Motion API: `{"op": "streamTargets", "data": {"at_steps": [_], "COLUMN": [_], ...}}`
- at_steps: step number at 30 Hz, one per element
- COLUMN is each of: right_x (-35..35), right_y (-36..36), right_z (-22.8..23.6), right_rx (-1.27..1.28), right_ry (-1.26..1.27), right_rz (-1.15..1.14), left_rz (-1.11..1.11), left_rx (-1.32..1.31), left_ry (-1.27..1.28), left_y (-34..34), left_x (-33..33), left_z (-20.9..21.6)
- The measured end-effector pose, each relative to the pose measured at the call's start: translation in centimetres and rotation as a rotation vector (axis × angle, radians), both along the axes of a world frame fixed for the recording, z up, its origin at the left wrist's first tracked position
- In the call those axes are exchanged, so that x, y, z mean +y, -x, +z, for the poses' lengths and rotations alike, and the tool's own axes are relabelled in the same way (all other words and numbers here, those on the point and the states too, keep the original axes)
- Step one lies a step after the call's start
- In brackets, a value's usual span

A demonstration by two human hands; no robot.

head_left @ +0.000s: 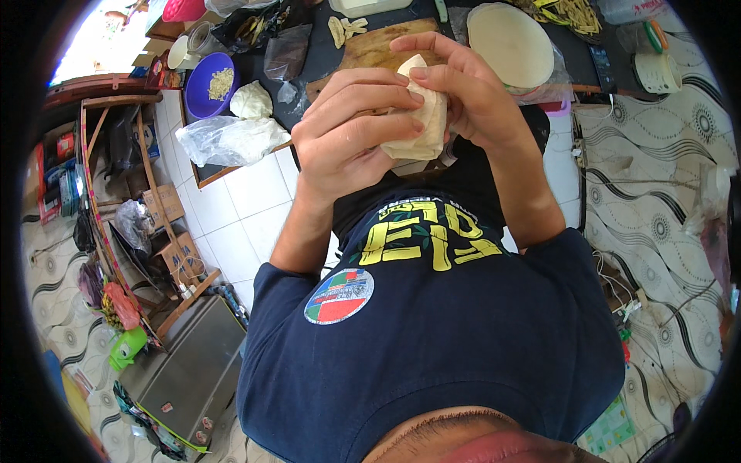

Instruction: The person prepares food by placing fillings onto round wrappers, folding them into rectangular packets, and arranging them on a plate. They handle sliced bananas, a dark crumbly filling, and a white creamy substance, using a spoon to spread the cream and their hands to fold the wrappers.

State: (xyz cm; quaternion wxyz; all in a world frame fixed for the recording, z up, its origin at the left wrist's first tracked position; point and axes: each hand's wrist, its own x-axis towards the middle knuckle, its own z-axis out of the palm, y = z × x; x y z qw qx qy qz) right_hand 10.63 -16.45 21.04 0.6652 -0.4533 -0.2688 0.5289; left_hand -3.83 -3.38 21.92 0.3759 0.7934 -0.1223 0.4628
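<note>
Between my two hands, in front of my chest, I hold a pale folded wrapper (434, 122), its long axis running away from me, narrow tip pointing outward and broader end toward my shirt. My left hand (351, 123) curls its fingers across the wrapper's left side, while my right hand (477, 89) pinches near the tip, thumb on top and index finger lifted. Beyond them lies a wooden board (374, 50), with round pale sheets (509, 46) past my right hand and a purple bowl (199, 96) out to the left.
</note>
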Motion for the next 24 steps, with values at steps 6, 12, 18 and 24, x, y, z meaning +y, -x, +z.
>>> {"op": "streamTargets", "data": {"at_steps": [6, 12, 18, 24], "right_x": [0.2, -0.1, -0.6, -0.8], "right_y": [0.1, 0.9, 1.3, 1.1], "right_z": [1.3, 2.1, 2.9, 1.6], "right_rx": [-0.095, -0.188, -0.265, -0.428], "right_ry": [-0.014, -0.085, -0.074, 0.045], "right_rz": [0.009, -0.122, -0.253, -0.27], "left_rz": [0.069, 0.105, -0.099, -0.609], "left_rx": [-0.035, 0.014, 0.087, 0.449], "left_ry": [-0.061, -0.235, 0.17, 1.016], "left_y": [0.6, 1.6, 1.6, 2.4], "left_x": [-0.2, 0.0, -0.4, -0.2], "left_z": [0.8, 1.3, -1.5, -2.1]}}
